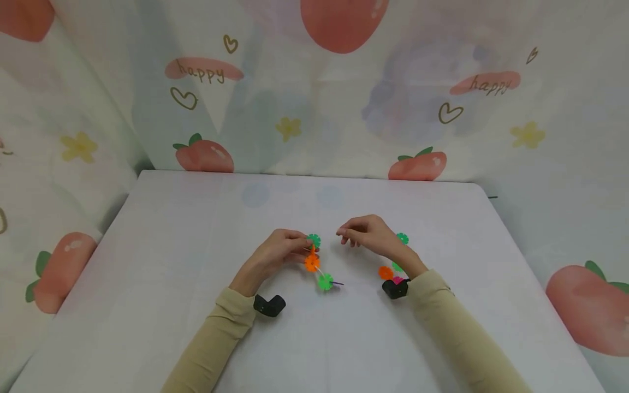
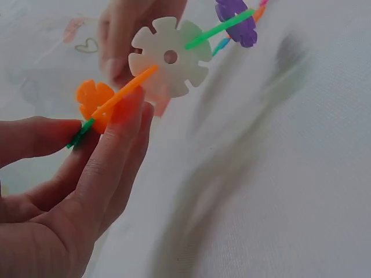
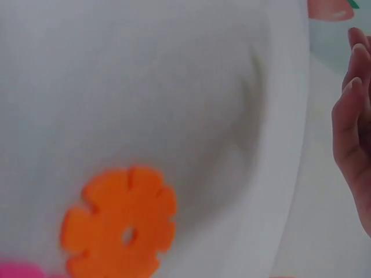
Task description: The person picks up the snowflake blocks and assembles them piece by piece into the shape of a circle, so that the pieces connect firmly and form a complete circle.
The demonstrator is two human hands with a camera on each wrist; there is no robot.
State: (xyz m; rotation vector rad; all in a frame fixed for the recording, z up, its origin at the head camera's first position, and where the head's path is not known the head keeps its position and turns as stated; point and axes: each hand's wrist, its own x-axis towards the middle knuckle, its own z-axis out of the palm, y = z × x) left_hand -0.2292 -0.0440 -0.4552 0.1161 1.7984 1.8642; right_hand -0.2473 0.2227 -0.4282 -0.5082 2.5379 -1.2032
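Note:
My left hand [image 1: 277, 251] holds one end of a chain of slotted plastic snowflake discs. Its thumb and fingers pinch a green disc [image 2: 81, 134] beside an orange disc [image 2: 93, 99]. A whitish disc [image 2: 170, 57] and a purple disc [image 2: 236, 22] follow along the chain, which hangs toward the near side in the head view, past an orange disc [image 1: 312, 263] and a light green disc [image 1: 325, 281]. My right hand [image 1: 366, 232] hovers to the right, apart from the chain. Its fingers [image 3: 351, 124] are loosely bent, and nothing shows between them.
Under and beside my right forearm lie loose discs: a green one [image 1: 402, 238], an orange one [image 1: 385, 273] and a pink one [image 1: 398, 280]. They sit on a white-covered table [image 1: 196, 218]. A printed curtain [image 1: 334, 109] stands behind the far edge.

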